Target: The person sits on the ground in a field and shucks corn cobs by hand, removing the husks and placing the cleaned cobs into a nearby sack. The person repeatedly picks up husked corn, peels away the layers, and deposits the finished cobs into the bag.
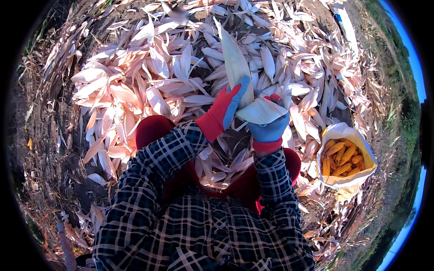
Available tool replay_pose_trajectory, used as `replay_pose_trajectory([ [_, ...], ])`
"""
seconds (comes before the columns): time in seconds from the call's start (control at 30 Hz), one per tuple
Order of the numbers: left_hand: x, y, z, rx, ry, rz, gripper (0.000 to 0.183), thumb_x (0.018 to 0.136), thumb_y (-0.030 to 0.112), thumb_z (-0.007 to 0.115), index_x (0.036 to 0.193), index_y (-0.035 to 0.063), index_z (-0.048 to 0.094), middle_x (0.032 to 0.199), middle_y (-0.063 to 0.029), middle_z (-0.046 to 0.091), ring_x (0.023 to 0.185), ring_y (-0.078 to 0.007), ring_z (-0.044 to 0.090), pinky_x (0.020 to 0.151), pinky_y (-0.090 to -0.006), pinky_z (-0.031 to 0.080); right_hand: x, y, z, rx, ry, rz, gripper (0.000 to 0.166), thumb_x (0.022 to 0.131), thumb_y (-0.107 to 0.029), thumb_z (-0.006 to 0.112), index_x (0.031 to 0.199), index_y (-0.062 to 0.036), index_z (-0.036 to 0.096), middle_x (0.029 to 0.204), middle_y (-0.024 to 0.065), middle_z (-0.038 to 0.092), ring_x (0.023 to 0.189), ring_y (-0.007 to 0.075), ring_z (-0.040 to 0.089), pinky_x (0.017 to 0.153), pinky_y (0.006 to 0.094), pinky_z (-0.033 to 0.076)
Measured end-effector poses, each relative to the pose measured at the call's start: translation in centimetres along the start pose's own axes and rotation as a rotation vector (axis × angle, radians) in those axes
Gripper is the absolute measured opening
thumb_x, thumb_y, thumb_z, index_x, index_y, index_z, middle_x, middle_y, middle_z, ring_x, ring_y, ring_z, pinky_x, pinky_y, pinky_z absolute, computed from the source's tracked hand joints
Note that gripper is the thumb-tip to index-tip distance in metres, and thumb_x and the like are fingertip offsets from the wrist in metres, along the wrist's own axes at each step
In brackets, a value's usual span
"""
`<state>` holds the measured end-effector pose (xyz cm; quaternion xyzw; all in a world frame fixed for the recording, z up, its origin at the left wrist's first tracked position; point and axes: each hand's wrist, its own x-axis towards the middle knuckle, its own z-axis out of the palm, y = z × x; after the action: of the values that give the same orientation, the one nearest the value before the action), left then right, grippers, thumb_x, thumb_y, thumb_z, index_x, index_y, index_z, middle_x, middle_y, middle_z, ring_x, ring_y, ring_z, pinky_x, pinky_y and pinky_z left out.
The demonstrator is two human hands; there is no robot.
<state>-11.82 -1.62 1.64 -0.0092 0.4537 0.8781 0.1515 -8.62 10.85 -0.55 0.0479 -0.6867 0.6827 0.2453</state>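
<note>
An ear of corn in its pale dry husk [234, 57] points up and away in front of me. My left hand [225, 105], in a red glove with a blue-grey coated palm, is closed around its lower part. Beside it, my right hand [271, 127] wears a matching glove and grips a broad husk leaf [262, 111] folded over its fingers near the ear's base. That leaf hides part of the right fingers, and no kernels show on this ear. Loose husks and husked ears [162, 67] lie thickly around both hands.
An open white sack [327, 135] of bare orange corn cobs [344, 155] stands to the right. Another white sack [346, 30] lies at the upper right. My red-clad knees [154, 130] flank the work. Dry stalks [54, 111] cover the ground at left.
</note>
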Motion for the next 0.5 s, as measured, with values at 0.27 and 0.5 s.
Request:
replay_pose_trajectory([
  [0.27, 6.9, 4.9, 0.2, -0.039, 0.104, -0.028, 0.042, 0.081, 0.035, 0.069, 0.104, 0.002, 0.058, 0.081, -0.0084, 0.06, 0.067, -0.0194, 0.062, 0.058, -0.0326, 0.051, 0.4, -0.6, -0.4, -0.389, -0.049, -0.198, 0.072, 0.054, -0.021, 0.088, 0.11, 0.0016, 0.048, 0.089, 0.0061, 0.062, 0.08, 0.018, 0.062, 0.073, 0.0308, 0.052],
  [0.5, 8.8, 5.0, -5.2, -0.325, 0.273, 0.043, 0.044, 0.087, 0.041, 0.062, 0.111, 0.0067, 0.05, 0.081, -0.0082, 0.055, 0.072, -0.0244, 0.058, 0.061, -0.0383, 0.052, 1.0, 3.5, -1.5, 0.066, -0.088, 0.137, 0.051, 0.075, -0.023, 0.068, 0.116, -0.0018, 0.046, 0.107, 0.0104, 0.059, 0.091, 0.019, 0.06, 0.077, 0.0339, 0.053],
])
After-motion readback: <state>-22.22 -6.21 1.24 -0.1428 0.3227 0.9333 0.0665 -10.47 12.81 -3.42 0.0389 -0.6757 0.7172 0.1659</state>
